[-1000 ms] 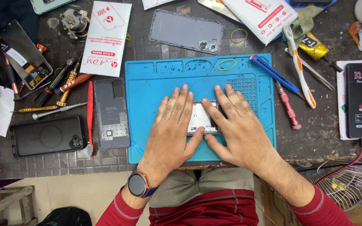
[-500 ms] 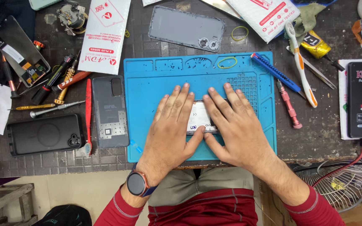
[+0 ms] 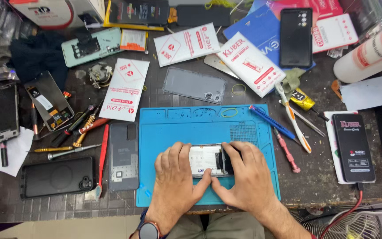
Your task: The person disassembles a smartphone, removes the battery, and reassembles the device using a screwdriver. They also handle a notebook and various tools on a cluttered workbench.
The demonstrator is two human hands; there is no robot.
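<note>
Both of my hands press down on an opened phone [image 3: 206, 160] that lies flat on the blue work mat [image 3: 173, 128]. My left hand [image 3: 175, 181] covers the phone's left end, fingers spread, thumb against its lower edge. My right hand [image 3: 244, 175] covers the right end, its thumb meeting the left thumb below the phone. Only the phone's white middle and a dark strip show between the hands. A dark watch [image 3: 149, 230] sits on my left wrist.
Left of the mat lie a grey back cover [image 3: 123, 156], a black phone [image 3: 57, 177], screwdrivers [image 3: 74, 128] and red tweezers [image 3: 104, 148]. Right of it are a blue tool [image 3: 270, 121], a toothbrush [image 3: 292, 119], a black box [image 3: 353, 148]. Packets, a clear case [image 3: 194, 85] and phones crowd the back.
The camera view has shifted so more of the table's far side shows. Both hands stay on the phone, with the fingers drawn a little closer together over it.
</note>
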